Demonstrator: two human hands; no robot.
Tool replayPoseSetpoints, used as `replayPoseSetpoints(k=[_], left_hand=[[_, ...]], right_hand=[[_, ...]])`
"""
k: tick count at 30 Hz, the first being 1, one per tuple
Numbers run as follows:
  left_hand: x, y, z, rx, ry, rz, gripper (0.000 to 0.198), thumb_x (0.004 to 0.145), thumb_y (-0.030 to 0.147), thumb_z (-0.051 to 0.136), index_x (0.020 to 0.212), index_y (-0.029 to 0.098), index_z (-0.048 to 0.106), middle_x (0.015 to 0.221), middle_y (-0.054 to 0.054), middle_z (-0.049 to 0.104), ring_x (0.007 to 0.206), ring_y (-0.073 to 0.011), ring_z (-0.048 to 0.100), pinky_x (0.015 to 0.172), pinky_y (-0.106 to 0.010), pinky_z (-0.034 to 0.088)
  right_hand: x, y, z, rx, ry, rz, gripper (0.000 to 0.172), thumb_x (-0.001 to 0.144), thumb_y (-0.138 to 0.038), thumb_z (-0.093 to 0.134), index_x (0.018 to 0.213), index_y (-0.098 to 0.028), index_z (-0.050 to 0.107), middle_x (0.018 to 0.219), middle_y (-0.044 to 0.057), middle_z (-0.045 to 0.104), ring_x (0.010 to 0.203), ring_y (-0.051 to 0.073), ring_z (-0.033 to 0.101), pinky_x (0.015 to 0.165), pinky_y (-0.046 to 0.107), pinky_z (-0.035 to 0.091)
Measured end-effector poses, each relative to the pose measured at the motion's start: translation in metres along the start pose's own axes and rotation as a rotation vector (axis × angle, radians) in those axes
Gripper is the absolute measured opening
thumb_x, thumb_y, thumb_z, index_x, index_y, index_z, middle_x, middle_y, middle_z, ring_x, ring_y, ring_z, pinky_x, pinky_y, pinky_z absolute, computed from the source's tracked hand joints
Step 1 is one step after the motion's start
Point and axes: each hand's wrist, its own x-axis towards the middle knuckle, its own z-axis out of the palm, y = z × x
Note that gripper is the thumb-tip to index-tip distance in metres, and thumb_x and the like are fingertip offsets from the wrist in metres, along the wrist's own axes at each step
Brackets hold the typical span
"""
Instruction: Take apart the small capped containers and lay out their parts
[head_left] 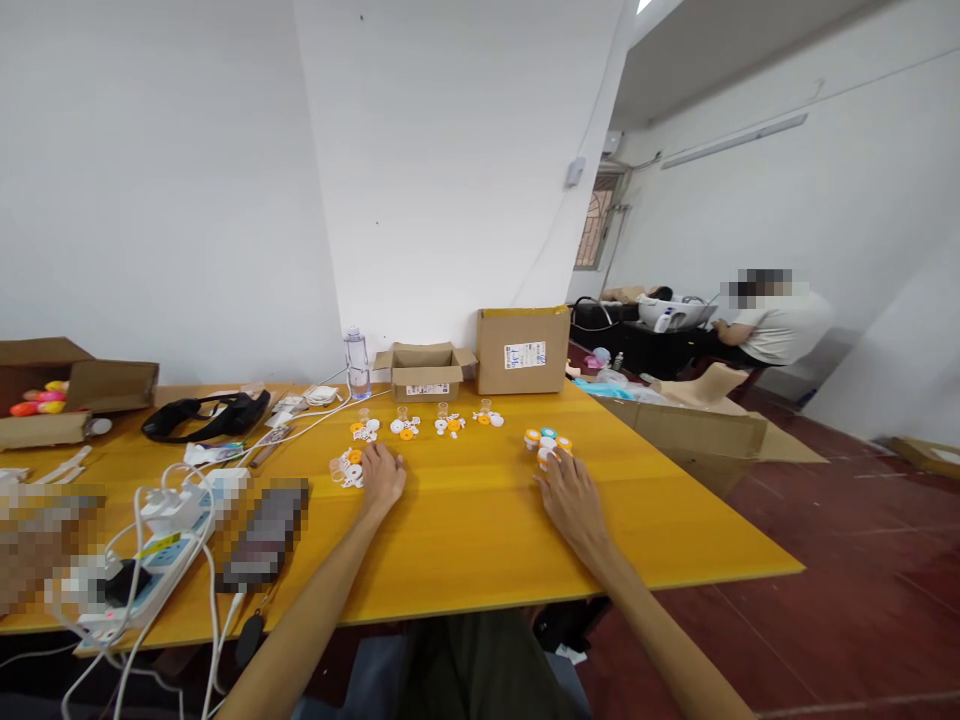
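Observation:
My left hand [384,476] rests over the yellow table, fingers extended and apart, beside a small pile of white and orange plastic discs and parts [350,470]. Nothing shows in its grasp. On the right, my right hand [573,494] has its fingers stretched toward a cluster of round pieces with white, orange and teal rims [548,437]; its fingertips reach the nearest ones, and part of the cluster is hidden behind them. Farther back, several similar piles of white and orange parts [406,430] lie in a row, with small clear cups [442,410] behind them.
A small open carton [426,372] and a larger closed box [523,352] stand at the back near a clear bottle [357,365]. Left lie a phone [264,535], a power strip [169,560] with tangled cables and a black strap [202,417]. A person [780,325] sits far right.

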Motion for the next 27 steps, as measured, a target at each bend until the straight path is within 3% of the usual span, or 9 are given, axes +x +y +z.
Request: replayPoseSetpoints(k=[5, 9, 12, 15, 18, 20, 24, 27], left_hand=[[-0.002, 0.000, -0.002, -0.015, 0.005, 0.009, 0.021, 0.085, 0.023, 0.050, 0.103, 0.012, 0.053, 0.118, -0.019, 0.051, 0.113, -0.0351, 0.049, 0.097, -0.052, 0.037], [-0.001, 0.005, -0.005, -0.166, -0.032, 0.069, 0.022, 0.086, 0.023, 0.051, 0.106, 0.017, 0.055, 0.118, -0.015, 0.054, 0.115, -0.0308, 0.050, 0.101, -0.048, 0.037], [-0.004, 0.013, -0.007, -0.376, -0.138, 0.162, 0.022, 0.088, 0.026, 0.052, 0.108, 0.021, 0.057, 0.113, -0.009, 0.058, 0.112, -0.0253, 0.054, 0.101, -0.042, 0.040], [-0.012, 0.027, -0.009, -0.582, -0.277, 0.303, 0.025, 0.090, 0.034, 0.052, 0.111, 0.022, 0.059, 0.109, -0.007, 0.061, 0.104, -0.0215, 0.058, 0.096, -0.036, 0.046], [-0.021, 0.041, -0.011, -0.679, -0.401, 0.426, 0.033, 0.089, 0.042, 0.055, 0.116, 0.023, 0.060, 0.108, -0.006, 0.064, 0.101, -0.0206, 0.060, 0.091, -0.034, 0.048], [-0.024, 0.045, -0.013, -0.700, -0.415, 0.468, 0.036, 0.086, 0.041, 0.059, 0.117, 0.023, 0.060, 0.111, -0.006, 0.065, 0.102, -0.0207, 0.060, 0.093, -0.034, 0.048], [-0.018, 0.041, -0.014, -0.685, -0.331, 0.393, 0.024, 0.089, 0.040, 0.055, 0.100, 0.022, 0.064, 0.101, -0.005, 0.068, 0.096, -0.0200, 0.062, 0.090, -0.034, 0.050], [-0.012, 0.035, -0.011, -0.733, -0.361, 0.283, 0.027, 0.089, 0.045, 0.055, 0.099, 0.021, 0.062, 0.097, -0.004, 0.068, 0.090, -0.0191, 0.064, 0.083, -0.033, 0.052]], right_hand=[[-0.006, -0.005, -0.003, 0.059, -0.027, -0.025, 0.044, 0.094, -0.023, 0.034, 0.135, -0.017, 0.046, 0.122, 0.018, 0.060, 0.113, 0.033, 0.055, 0.100, 0.048, 0.040], [-0.006, -0.020, -0.007, 0.128, -0.054, -0.029, 0.034, 0.093, -0.019, 0.038, 0.123, -0.020, 0.055, 0.118, 0.015, 0.061, 0.114, 0.031, 0.055, 0.098, 0.047, 0.044], [-0.003, -0.045, -0.007, 0.246, -0.127, -0.052, 0.029, 0.092, -0.018, 0.041, 0.116, -0.024, 0.057, 0.113, 0.012, 0.064, 0.104, 0.027, 0.061, 0.092, 0.043, 0.050], [0.004, -0.076, -0.004, 0.430, -0.235, -0.028, 0.035, 0.090, -0.018, 0.046, 0.124, -0.027, 0.053, 0.105, 0.009, 0.067, 0.094, 0.024, 0.066, 0.082, 0.037, 0.054], [0.019, -0.107, 0.003, 0.667, -0.313, 0.015, 0.040, 0.087, -0.017, 0.050, 0.127, -0.024, 0.047, 0.109, 0.010, 0.067, 0.099, 0.024, 0.066, 0.084, 0.037, 0.054], [0.032, -0.124, 0.009, 0.814, -0.348, 0.063, 0.038, 0.085, -0.014, 0.049, 0.122, -0.024, 0.047, 0.109, 0.009, 0.068, 0.099, 0.023, 0.066, 0.084, 0.036, 0.053], [0.054, -0.142, 0.021, 0.982, -0.391, 0.185, 0.038, 0.081, -0.016, 0.054, 0.117, -0.023, 0.045, 0.097, 0.005, 0.069, 0.089, 0.023, 0.068, 0.079, 0.036, 0.054], [0.060, -0.143, 0.024, 1.024, -0.403, 0.222, 0.031, 0.078, -0.019, 0.057, 0.108, -0.024, 0.049, 0.093, 0.004, 0.070, 0.085, 0.022, 0.068, 0.077, 0.036, 0.054]])
